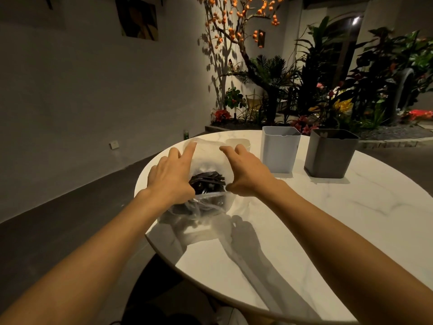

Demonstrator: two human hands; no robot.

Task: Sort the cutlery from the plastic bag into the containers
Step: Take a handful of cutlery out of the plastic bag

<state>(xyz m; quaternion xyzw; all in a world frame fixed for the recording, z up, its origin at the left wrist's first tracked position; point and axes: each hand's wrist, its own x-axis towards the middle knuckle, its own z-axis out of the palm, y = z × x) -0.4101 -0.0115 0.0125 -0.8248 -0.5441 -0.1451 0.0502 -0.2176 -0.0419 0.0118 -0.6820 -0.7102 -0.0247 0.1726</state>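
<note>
A clear plastic bag (207, 158) stands on the round white marble table (304, 231), with dark cutlery (207, 181) bunched inside it. My left hand (171, 174) lies against the bag's left side, fingers stretched forward. My right hand (246, 171) is at the bag's right side with fingers extended and the thumb near the cutlery. Whether either hand pinches the plastic I cannot tell. Three containers stand behind and to the right: a small white one (237, 144) partly hidden by the bag, a pale blue-grey one (278, 151) and a dark grey one (329, 156).
The table's left edge runs close beside the bag. A dark floor lies to the left. Plants and an orange-fruited tree (236, 31) stand behind the table. Bare marble stretches in front of and to the right of the bag.
</note>
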